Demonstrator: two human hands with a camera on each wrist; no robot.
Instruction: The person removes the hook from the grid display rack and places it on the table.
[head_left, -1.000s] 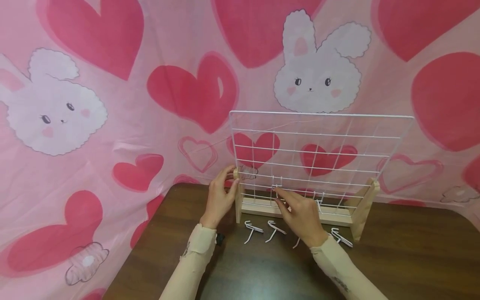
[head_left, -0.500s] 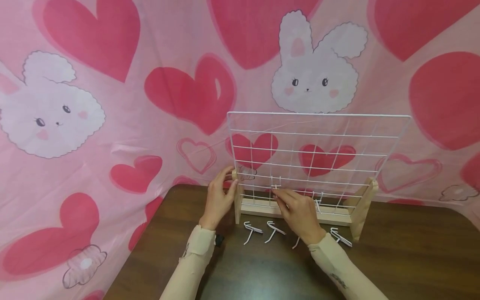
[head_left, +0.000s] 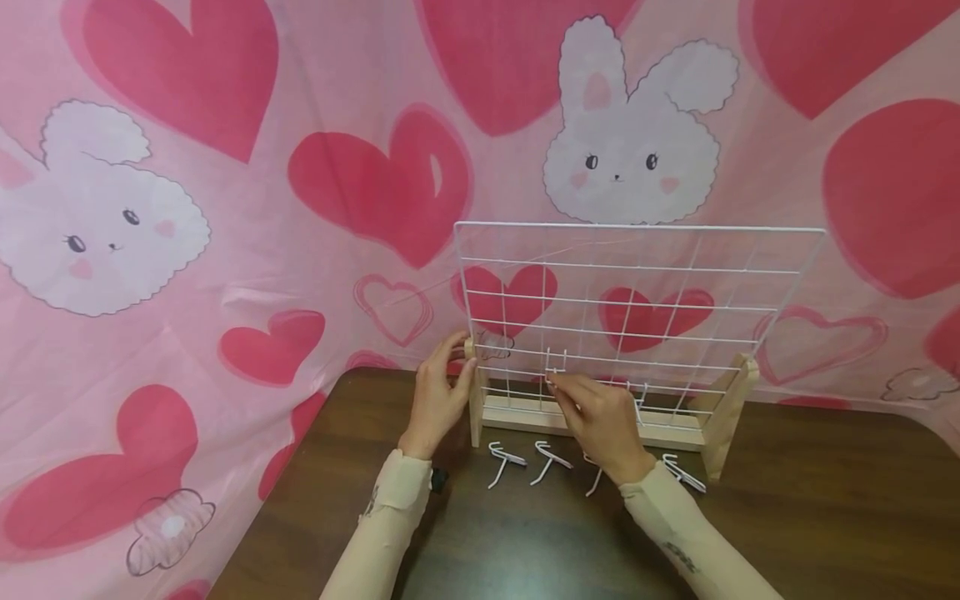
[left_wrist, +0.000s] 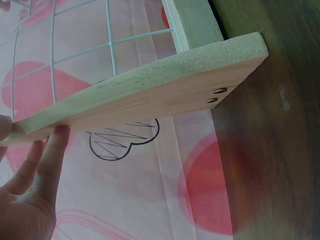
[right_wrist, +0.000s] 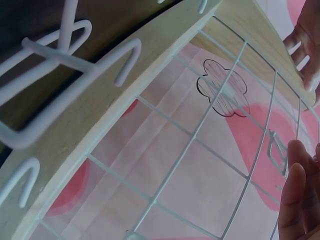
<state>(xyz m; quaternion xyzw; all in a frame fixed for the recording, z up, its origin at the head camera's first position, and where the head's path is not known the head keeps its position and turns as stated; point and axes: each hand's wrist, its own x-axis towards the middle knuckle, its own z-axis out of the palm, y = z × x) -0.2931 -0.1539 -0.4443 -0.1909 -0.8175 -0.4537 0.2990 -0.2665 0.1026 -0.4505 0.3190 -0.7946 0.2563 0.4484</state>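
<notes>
My right hand (head_left: 603,417) pinches a white wire hook (head_left: 556,369) between thumb and fingers in front of the white wire grid (head_left: 628,308), left of its middle. In the right wrist view that hook (right_wrist: 276,152) shows beyond my fingertips (right_wrist: 295,175). Whether its prongs sit over a bar is too fine to tell. My left hand (head_left: 438,396) holds the upper end of the stand's left wooden side (head_left: 476,408). In the left wrist view its fingers (left_wrist: 52,155) press that side's outer face (left_wrist: 150,112). Another hook (head_left: 640,406) hangs low on the grid, partly behind my right hand.
Several loose white hooks lie in a row before the stand, among them a left one (head_left: 507,457), its neighbour (head_left: 552,460) and a right one (head_left: 682,473). My right hand partly covers another (head_left: 594,479). A pink heart-and-bunny cloth (head_left: 337,75) hangs behind the brown table (head_left: 525,550).
The pinched hook has shifted very slightly to the right and up with my right hand. My left hand keeps its hold on the wooden side.
</notes>
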